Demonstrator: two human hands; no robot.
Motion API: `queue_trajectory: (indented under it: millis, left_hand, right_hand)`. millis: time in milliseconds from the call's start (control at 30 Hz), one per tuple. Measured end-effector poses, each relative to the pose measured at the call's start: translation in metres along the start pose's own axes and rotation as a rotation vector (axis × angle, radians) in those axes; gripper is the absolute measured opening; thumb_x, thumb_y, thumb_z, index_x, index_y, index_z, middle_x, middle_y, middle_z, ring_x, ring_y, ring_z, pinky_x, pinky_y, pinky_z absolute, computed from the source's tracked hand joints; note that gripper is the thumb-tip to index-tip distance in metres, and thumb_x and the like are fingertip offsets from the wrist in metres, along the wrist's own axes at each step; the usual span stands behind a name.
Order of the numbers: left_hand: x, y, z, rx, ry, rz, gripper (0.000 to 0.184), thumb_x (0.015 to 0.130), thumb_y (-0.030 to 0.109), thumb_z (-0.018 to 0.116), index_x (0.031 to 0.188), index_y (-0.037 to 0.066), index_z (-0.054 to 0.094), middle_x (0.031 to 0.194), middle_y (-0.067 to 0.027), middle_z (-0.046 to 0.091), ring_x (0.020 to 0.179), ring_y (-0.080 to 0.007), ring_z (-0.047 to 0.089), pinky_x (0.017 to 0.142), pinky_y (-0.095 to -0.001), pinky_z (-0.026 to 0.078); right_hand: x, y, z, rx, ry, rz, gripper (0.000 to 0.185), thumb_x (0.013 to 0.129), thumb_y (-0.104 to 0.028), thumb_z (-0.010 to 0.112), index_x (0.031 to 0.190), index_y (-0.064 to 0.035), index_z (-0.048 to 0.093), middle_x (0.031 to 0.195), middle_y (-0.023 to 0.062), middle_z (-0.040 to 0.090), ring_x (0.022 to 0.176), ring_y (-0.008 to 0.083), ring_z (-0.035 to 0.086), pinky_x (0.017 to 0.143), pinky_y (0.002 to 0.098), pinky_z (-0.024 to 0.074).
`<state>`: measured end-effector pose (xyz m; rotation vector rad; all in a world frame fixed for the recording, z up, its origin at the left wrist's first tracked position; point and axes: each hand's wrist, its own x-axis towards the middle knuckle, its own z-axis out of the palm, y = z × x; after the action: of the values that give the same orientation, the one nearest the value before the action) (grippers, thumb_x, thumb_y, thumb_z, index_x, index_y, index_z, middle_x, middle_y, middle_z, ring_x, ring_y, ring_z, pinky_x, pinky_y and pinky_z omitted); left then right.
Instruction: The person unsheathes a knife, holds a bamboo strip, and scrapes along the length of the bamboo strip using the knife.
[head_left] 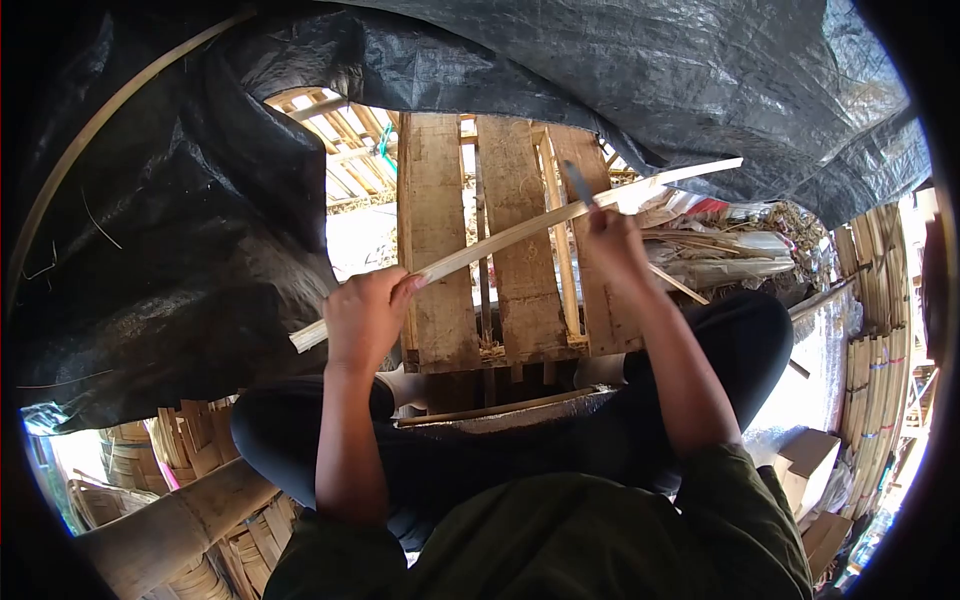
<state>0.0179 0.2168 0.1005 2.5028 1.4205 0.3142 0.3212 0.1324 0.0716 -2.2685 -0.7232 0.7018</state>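
A long pale bamboo strip (510, 235) slants across the view, its right end higher than its left. My left hand (365, 318) is closed around it near the lower left end, thumb on top. In my right hand (615, 245) is a knife (578, 184), its grey blade pointing up and away from me. The blade is beside the strip's right half; whether it touches cannot be made out. The handle is mostly hidden in my fingers. Beneath the strip stands a low slatted wooden bench (436, 300) between my knees.
Black plastic sheeting (640, 70) hangs ahead and to the left, with a thin curved strip (110, 110) against it. Bundled strips (720, 260) lie to the right of the bench. Stacked bamboo bundles (875, 370) stand far right. A thick bamboo pole (180, 515) is at lower left.
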Motion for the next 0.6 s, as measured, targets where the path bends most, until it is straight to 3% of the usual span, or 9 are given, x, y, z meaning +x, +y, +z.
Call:
queue_trajectory:
  millis: [33,100,133,200,367,500,600]
  left_hand:
    - [0.0,-0.001,0.0,-0.001,0.002,-0.002,0.041,0.092,0.047,0.065,0.076,0.01,0.065,0.063,-0.0119,0.061,0.062,-0.0365,0.061,0.058,-0.0449,0.046]
    - [-0.001,-0.004,-0.003,-0.048,-0.025,-0.011,0.04,0.091,0.048,0.065,0.077,0.011,0.066,0.064,-0.0118,0.061,0.062,-0.0366,0.061,0.058,-0.0458,0.046]
    - [0.0,-0.005,-0.004,-0.047,-0.023,-0.011,0.04,0.091,0.048,0.065,0.077,0.011,0.066,0.064,-0.0118,0.061,0.062,-0.0366,0.061,0.058,-0.0458,0.046]
    - [0.001,-0.007,-0.005,-0.052,-0.067,-0.037,0.039,0.091,0.048,0.065,0.078,0.012,0.067,0.065,-0.0118,0.062,0.063,-0.0367,0.062,0.057,-0.0461,0.046]
    - [-0.001,-0.001,-0.001,-0.028,-0.009,-0.018,0.037,0.091,0.048,0.065,0.08,0.013,0.068,0.066,-0.0126,0.063,0.066,-0.0377,0.064,0.057,-0.0461,0.047]
    - [-0.003,-0.002,-0.002,-0.023,-0.042,-0.035,0.037,0.091,0.049,0.064,0.081,0.013,0.068,0.067,-0.0129,0.064,0.067,-0.0378,0.064,0.058,-0.0461,0.048]
    - [-0.004,0.003,-0.002,0.011,-0.053,-0.035,0.038,0.091,0.049,0.064,0.08,0.013,0.068,0.066,-0.0126,0.063,0.066,-0.0375,0.064,0.058,-0.046,0.049]
  right_hand:
    - [-0.001,0.003,0.009,-0.002,0.0,-0.003,0.046,0.104,-0.032,0.045,0.092,0.0067,0.067,0.063,0.02,0.064,0.056,0.0282,0.066,0.051,0.0432,0.0464]
    - [-0.004,0.01,0.025,-0.121,0.086,-0.302,0.046,0.105,-0.032,0.044,0.089,0.0045,0.066,0.058,0.0146,0.062,0.053,0.0232,0.063,0.048,0.0403,0.0437]
    - [0.001,0.012,0.021,-0.12,0.086,-0.304,0.046,0.105,-0.032,0.044,0.089,0.0045,0.066,0.058,0.0146,0.062,0.053,0.0232,0.063,0.048,0.0403,0.0437]
    - [0.006,0.001,-0.005,-0.011,-0.036,0.065,0.045,0.105,-0.033,0.044,0.089,0.0027,0.067,0.055,0.0123,0.059,0.05,0.0217,0.059,0.048,0.0406,0.0425]
    - [-0.012,0.002,0.024,0.012,-0.017,-0.092,0.048,0.106,-0.035,0.042,0.081,0.0011,0.062,0.057,0.011,0.056,0.052,0.0183,0.058,0.044,0.035,0.0423]
    - [0.006,0.001,-0.011,0.109,-0.069,0.083,0.048,0.107,-0.034,0.037,0.081,-0.0007,0.061,0.058,0.0098,0.056,0.051,0.0176,0.059,0.044,0.035,0.0503]
    - [0.009,0.007,-0.018,0.059,0.018,0.024,0.042,0.106,-0.031,0.041,0.085,0.0012,0.057,0.061,0.0106,0.058,0.044,0.0172,0.055,0.04,0.0335,0.0437]
